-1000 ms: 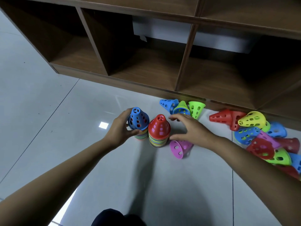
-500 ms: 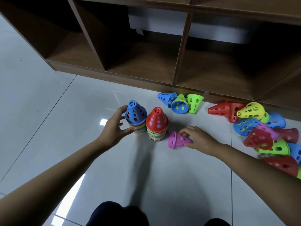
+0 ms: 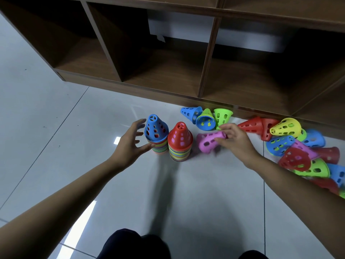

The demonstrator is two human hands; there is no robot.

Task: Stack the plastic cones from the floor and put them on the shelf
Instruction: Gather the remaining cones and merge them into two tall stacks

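At mid-frame the right hand (image 3: 235,142) pinches the narrow end of a pink cone (image 3: 209,142), which lies tilted just right of the red-topped stack (image 3: 180,142). Blur makes it unclear whether the cone clears the floor (image 3: 56,128). The left hand (image 3: 130,146), fingers spread apart, curves around the left side of the blue-topped stack (image 3: 155,134). Loose cones (image 3: 296,144) crowd the right edge below the shelf (image 3: 164,79).

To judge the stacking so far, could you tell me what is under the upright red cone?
Beneath the red cone, a stack of nested cones shows only as multicoloured rims. Their bodies and count are covered.
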